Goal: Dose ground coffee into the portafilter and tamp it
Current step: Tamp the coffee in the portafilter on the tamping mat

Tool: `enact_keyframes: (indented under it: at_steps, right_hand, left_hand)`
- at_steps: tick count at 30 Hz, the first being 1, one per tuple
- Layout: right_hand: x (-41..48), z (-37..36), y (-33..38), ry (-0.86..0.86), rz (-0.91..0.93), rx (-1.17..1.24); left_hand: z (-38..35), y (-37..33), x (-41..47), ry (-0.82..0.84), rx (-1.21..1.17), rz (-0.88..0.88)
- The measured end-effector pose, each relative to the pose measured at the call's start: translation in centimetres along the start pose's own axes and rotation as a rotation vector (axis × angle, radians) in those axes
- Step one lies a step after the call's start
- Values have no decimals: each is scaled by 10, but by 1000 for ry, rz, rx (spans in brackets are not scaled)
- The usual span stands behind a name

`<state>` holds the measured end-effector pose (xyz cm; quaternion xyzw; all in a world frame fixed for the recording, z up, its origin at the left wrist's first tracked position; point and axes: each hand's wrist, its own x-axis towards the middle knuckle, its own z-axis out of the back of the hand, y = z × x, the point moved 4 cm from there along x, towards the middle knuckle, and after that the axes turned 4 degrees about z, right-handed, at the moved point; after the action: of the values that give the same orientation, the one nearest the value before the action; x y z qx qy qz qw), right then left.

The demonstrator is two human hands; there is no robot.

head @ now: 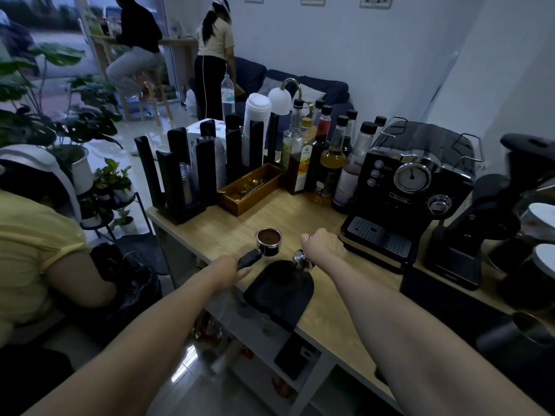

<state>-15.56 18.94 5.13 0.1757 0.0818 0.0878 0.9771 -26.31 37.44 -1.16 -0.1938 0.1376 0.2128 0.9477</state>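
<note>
Portafilter (268,242) on the wooden table (300,211), basket up, heaped w/ loose brown grounds (269,236), not yet pressed flat by the look. Long axis running from basket (far end) back toward near-left along black handle (249,259). Left hand (232,270) closed round the handle's near end, holding it steady.

Right hand (322,244) curled shut over top of a steel tamper (303,260), base pointing down, poised at the far edge of the black tamping mat (279,292); touching mat or just above it: can't tell. Tamper just beside basket, to its right and slightly nearer the body. Basket itself off the mat, just beyond the mat's far-left corner. So right hand the nearer one to the basket opening; next move prob. a short shift up and left, then straight down into the grounds. Risk: heaped dose spilling over rim if tamper lands tilted.

Count: 1 portafilter, 1 tamper, 1 mat, 2 hands, both occupied. 1 black espresso machine (411,187) w/ round gauge, well to the right. Syrup bottles (330,154) behind, approx. 8, some overlapping so exact no. unsure. 1 wooden tray (237,202) of spoons, 1 black cup rack (180,175) at far left of table. Dosing judged done; tamping still to do.
</note>
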Motion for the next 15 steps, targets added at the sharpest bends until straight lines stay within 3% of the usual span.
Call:
enact_keyframes:
  at_steps: [7, 15]
  right_hand:
    - [-1, -3, 6, 22, 5, 6]
    - [12, 24, 25, -76, 27, 12]
  left_hand:
    - [1, 5, 3, 2, 4, -20]
    - [-3, -8, 0, 50, 7, -84]
